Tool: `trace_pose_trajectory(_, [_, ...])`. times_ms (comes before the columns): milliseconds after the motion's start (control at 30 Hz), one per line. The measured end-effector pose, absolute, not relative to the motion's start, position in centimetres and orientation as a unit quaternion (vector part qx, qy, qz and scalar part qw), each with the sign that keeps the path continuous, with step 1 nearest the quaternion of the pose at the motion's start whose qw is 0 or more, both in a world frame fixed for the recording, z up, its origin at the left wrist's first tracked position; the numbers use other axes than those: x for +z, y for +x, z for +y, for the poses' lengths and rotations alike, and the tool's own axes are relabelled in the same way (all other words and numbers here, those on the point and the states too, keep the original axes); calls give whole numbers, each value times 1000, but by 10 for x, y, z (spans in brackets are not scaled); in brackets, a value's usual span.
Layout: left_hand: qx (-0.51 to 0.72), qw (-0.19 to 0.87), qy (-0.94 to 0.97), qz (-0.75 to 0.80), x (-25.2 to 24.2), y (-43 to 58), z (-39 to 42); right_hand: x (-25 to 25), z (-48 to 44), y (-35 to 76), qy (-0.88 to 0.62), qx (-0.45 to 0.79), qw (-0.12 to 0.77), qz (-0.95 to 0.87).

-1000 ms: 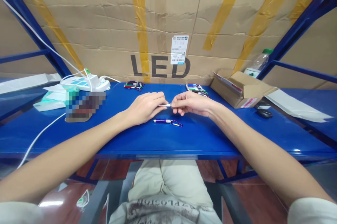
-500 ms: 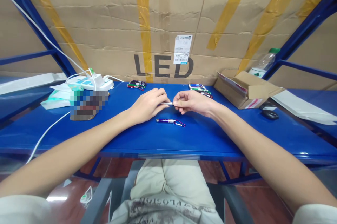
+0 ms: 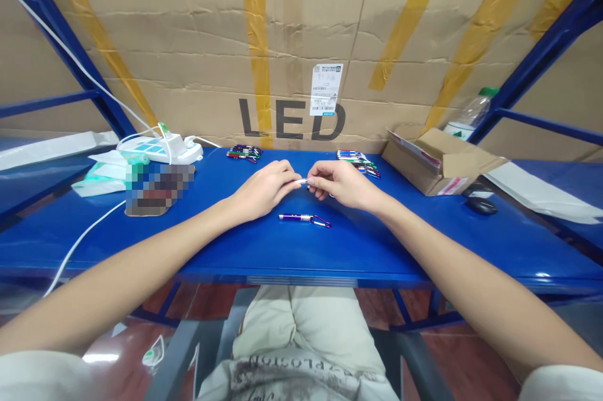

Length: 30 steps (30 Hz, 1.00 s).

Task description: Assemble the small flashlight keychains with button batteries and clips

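Between my hands is a small silvery-white pen-like item [image 3: 301,181], mostly covered by fingers. My left hand [image 3: 269,190] is closed on its left part. The fingertips of my right hand [image 3: 338,183] pinch its right end. Nearer to me, a purple penlight [image 3: 296,217] with a purple carabiner clip [image 3: 321,221] lies flat on the blue table [image 3: 301,253]. Beyond my left hand sits a bunch of penlights with clips [image 3: 244,153]. Another bunch of colourful penlights [image 3: 353,155] lies just behind my right hand.
An open cardboard box [image 3: 424,159] and a black mouse [image 3: 481,205] are at the right, with a green-capped bottle [image 3: 475,109] behind. At the left are a white power strip [image 3: 157,148], a tissue pack [image 3: 106,175] and a white cable [image 3: 89,234]. A large carton [image 3: 198,43] stands behind.
My right hand has shifted slightly and its fingers have curled over more. The small item's visible part has moved slightly left and up. The purple penlight stays in place.
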<state>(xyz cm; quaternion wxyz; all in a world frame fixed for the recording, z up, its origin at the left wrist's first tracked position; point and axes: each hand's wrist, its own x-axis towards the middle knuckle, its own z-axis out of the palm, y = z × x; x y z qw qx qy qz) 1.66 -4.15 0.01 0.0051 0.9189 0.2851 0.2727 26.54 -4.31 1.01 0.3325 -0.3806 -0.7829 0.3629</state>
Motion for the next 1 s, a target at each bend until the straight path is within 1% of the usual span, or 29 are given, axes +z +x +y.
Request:
trace_pose_trajectory(167, [274, -24, 922, 273, 0, 16, -44, 10, -43, 265, -381, 420, 322, -758])
trace_pose_trajectory(500, [275, -165, 918, 234, 2, 16, -46, 17, -46, 265, -402, 579, 302, -642])
trace_pose_trajectory(667, [274, -224, 907, 230, 4, 16, -47, 17, -45, 267, -394, 627, 302, -600])
trace_pose_trajectory(867, [264, -242, 906, 225, 8, 16, -49, 19, -46, 265, -397, 644, 297, -583])
trace_pose_trajectory(1000, [270, -219, 906, 242, 6, 16, -48, 18, -47, 265, -398, 634, 297, -593])
